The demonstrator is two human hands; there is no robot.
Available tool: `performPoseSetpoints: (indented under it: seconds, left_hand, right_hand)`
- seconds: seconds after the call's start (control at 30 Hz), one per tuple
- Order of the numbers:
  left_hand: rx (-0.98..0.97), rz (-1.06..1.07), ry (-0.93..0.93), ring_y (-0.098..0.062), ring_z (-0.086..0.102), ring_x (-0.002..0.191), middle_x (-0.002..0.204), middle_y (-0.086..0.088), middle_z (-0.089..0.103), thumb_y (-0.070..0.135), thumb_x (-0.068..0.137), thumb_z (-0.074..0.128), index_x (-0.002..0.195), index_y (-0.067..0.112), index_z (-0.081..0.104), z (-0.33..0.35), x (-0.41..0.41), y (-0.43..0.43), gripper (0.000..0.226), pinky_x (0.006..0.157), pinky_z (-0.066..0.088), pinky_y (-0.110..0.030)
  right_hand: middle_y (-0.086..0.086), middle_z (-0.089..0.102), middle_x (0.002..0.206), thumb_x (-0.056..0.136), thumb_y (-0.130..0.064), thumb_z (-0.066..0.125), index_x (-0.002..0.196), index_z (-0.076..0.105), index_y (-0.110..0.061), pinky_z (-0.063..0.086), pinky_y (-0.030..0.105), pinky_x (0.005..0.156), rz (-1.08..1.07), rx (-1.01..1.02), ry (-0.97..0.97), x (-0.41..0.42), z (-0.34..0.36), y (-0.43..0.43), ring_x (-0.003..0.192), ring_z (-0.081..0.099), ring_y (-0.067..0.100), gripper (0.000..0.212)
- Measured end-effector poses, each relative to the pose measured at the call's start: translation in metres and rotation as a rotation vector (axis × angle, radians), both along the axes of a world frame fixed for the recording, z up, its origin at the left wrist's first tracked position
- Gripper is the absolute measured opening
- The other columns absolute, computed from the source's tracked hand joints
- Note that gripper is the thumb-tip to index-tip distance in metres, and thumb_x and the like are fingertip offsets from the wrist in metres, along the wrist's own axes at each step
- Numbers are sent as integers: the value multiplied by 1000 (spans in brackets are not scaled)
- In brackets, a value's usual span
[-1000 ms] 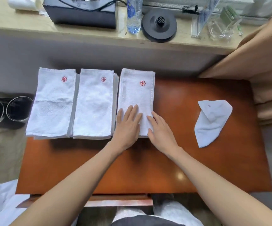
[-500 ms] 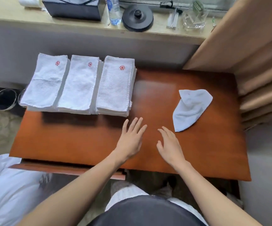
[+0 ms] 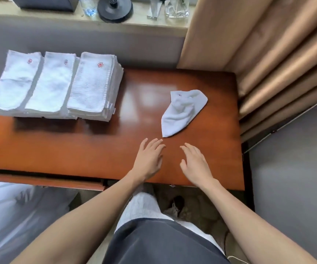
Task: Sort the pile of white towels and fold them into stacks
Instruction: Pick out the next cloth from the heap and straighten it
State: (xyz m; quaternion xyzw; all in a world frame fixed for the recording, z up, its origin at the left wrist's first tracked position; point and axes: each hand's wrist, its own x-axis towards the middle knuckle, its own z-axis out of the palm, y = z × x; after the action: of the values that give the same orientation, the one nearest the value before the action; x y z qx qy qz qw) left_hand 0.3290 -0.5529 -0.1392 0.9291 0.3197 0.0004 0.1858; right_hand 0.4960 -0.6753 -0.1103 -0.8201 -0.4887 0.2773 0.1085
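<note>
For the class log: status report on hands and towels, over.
Left grip, right grip empty, fingers straight. Three folded stacks; loose towel just ahead. Nothing between.

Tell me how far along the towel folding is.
Done: three folded stacks side by side at the left of the table. In hand: nothing; the left hand and right hand are open, empty, just short of the crumpled towel. Left: fold that one towel and stack it.

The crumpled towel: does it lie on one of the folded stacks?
No, the crumpled towel lies alone on the table, right of the stacks.
</note>
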Motion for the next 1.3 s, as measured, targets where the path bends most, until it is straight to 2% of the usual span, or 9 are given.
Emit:
performPoseSetpoints:
  seconds: [0.17,0.27,0.37,0.47,0.6,0.8,1.03,1.17,1.3]
  left_hand:
    - [-29,62,7,-24,42,145,151,-4,54,22,95,60,138,15,59,-18,25,14,44,125,19,-48]
    - [-143,149,36,-23,36,147,156,-5,45,22,95,57,146,17,50,-32,52,33,52,124,14,-51]
    - [-224,212,86,-23,37,141,154,-3,39,20,94,55,148,22,43,-46,65,41,55,114,23,-50]
    - [-161,235,120,-27,45,119,139,-2,44,20,93,53,133,23,50,-56,73,44,40,93,36,-43]
    - [-34,221,193,-27,48,93,113,-3,54,7,93,48,100,17,61,-59,84,56,19,78,33,-38]
    - [6,229,234,-25,47,89,106,-4,53,12,93,45,92,16,56,-60,95,50,12,75,32,-37]
    - [54,364,302,-22,40,82,101,-3,50,22,95,47,90,17,53,-67,104,12,9,76,32,-38]
    - [-38,529,232,-27,45,75,87,-8,54,14,80,60,80,11,53,-64,119,-50,7,68,28,-37]
    - [-83,596,41,-30,49,72,83,-6,55,13,81,61,84,10,55,-46,155,-99,7,65,35,-42]
  right_hand:
    - [2,31,166,103,-17,51,157,39,-16,20,38,127,20,-15,43,13,-5,23,155,23,18,56]
    - [2,31,167,102,-17,50,157,39,-15,21,38,127,-4,-48,82,23,-12,40,155,22,18,56]
    - [3,31,166,102,-15,50,157,39,-14,21,40,127,14,-104,141,24,-17,55,155,22,19,57]
    - [3,32,166,102,-15,49,157,39,-15,21,38,127,23,-158,172,30,-22,67,155,23,19,56]
    - [3,35,165,102,-14,49,156,41,-14,21,36,127,-44,-195,212,44,-29,77,153,26,18,55]
    - [1,41,160,101,-14,48,153,45,-15,25,33,125,-126,-181,297,58,-33,72,148,33,17,52]
    - [-4,44,157,104,-16,47,151,46,-19,26,26,118,-15,-188,389,89,-41,40,144,36,14,47]
    - [-7,48,151,104,-16,47,149,49,-21,29,22,114,70,-143,443,113,-33,6,140,41,11,45]
    - [-5,50,149,103,-11,50,146,52,-18,29,20,112,149,-80,430,157,-22,-23,137,45,10,44]
